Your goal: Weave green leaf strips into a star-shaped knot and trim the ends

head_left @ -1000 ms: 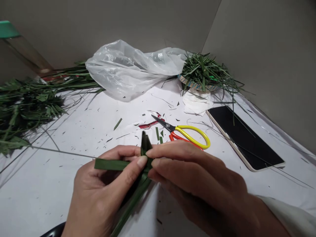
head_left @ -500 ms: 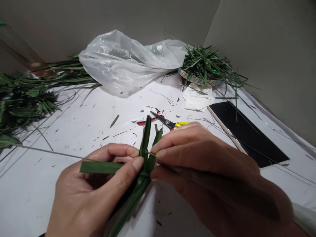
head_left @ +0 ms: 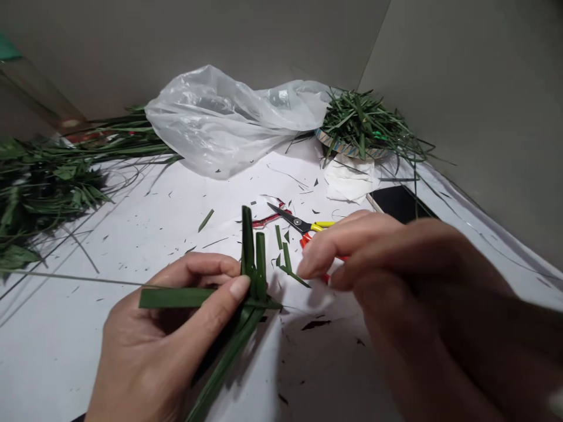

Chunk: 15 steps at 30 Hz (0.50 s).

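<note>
Between the thumb and fingers of my left hand [head_left: 176,334] is a folded piece of green leaf strips [head_left: 259,287]. Two strip ends stand upright from it, one strip points left and a long stem-like part runs down towards me. My right hand [head_left: 396,275] is apart from the leaf piece, to its right, with curled fingers pinched together. Whatever they hold is hidden. Scissors [head_left: 299,223] with black blades and yellow and red handles lie just beyond my right fingertips, partly covered by them. Small cut leaf bits [head_left: 285,258] lie between the leaf piece and my right hand.
A clear plastic bag [head_left: 229,123] lies at the back. Right of it, a heap of leaf trimmings [head_left: 360,117] fills a round container above white tissue [head_left: 349,179]. A black phone-like slab [head_left: 400,202] is partly behind my right hand. Leafy stalks [head_left: 48,187] lie left.
My right hand has drawn away from the leaf piece to the right and towards me. The thin metal tip in its fingers no longer shows. My left hand keeps its hold.
</note>
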Available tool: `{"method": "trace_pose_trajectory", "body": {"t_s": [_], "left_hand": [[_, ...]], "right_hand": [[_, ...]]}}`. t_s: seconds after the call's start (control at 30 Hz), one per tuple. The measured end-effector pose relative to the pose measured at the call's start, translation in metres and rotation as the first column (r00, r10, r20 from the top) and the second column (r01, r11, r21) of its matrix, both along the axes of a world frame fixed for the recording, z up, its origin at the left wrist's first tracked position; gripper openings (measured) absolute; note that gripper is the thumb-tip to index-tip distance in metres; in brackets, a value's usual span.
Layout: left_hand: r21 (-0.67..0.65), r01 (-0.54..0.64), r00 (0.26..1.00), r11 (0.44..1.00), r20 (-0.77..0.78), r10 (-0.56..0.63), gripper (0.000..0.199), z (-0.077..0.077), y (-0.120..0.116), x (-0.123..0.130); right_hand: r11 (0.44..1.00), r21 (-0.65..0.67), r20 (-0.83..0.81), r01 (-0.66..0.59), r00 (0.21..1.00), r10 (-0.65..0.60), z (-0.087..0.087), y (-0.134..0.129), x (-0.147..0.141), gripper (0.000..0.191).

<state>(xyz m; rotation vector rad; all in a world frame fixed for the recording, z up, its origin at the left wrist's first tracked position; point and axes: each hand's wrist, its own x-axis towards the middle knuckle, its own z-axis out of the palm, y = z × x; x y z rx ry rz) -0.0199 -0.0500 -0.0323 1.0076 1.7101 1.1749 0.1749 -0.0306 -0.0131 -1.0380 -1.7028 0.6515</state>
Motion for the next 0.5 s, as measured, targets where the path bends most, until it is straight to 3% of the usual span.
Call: {"method": "trace_pose_trajectory", "body": {"t_s": [0.03, 0.1, 0.17, 0.33, 0.5], "left_hand": [[0.018, 0.003, 1.0, 1.0, -0.009, -0.003, 0.027, 0.001, 0.0, 0.0], [0.049, 0.011, 0.999, 0.999, -0.031, -0.009, 0.026, 0.003, 0.001, 0.002], [-0.003, 0.044, 0.998, 0.999, -0.036, -0.044, 0.024, 0.005, 0.003, 0.004], [0.014, 0.129, 0.988, 0.992, -0.093, -0.127, 0.023, 0.008, 0.005, 0.009], [-0.091, 0.131, 0.99, 0.987, 0.058, -0.126, 0.025, 0.005, 0.0, 0.002]], "right_hand": [[0.995, 0.002, -0.055, 0.099, 0.994, -0.099, -0.002, 0.003, 0.0, 0.018], [0.99, -0.138, -0.011, -0.027, 1.0, 0.025, -0.006, 0.01, -0.003, 0.013], [0.964, -0.224, -0.011, -0.146, 0.989, 0.147, -0.009, 0.014, -0.007, 0.008], [0.964, -0.158, -0.059, -0.214, 0.976, 0.207, -0.006, 0.019, -0.011, 0.017], [0.952, -0.183, -0.075, -0.245, 0.969, 0.235, -0.006, 0.022, -0.008, 0.015]]}}
